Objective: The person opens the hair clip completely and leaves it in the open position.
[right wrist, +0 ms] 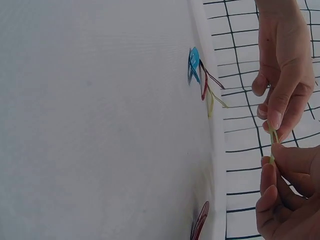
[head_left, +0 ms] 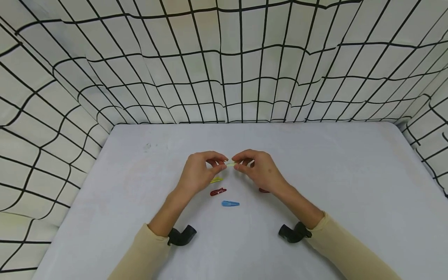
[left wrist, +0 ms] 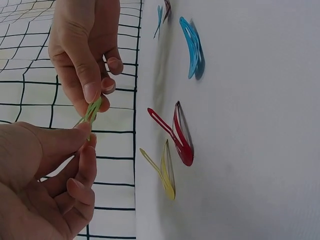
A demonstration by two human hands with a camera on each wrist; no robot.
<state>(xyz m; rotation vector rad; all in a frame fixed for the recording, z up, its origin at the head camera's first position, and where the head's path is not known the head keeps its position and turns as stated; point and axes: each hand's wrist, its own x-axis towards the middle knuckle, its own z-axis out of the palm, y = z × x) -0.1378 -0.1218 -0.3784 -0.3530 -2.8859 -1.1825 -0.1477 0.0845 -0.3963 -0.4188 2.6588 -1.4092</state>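
Above the table, a light green snap hair clip (head_left: 231, 164) is pinched at both ends. My left hand (head_left: 200, 170) grips one end with thumb and fingertips; my right hand (head_left: 261, 170) pinches the other. The fingertips hide part of the clip. Below the hands lie a yellow hair clip (left wrist: 162, 172) and a red hair clip (left wrist: 176, 137), both with their arms spread apart in the left wrist view. Nearer me is a blue hair clip (head_left: 230, 203). A dark red clip (head_left: 264, 190) shows partly from behind my right wrist.
A second blue clip (left wrist: 158, 21) lies beside the dark red one in the left wrist view. White cloth covers the table (head_left: 332, 167). Black grid netting (head_left: 241, 54) rises behind it and at both sides. Black curved pieces (head_left: 182, 236) sit at both wrists.
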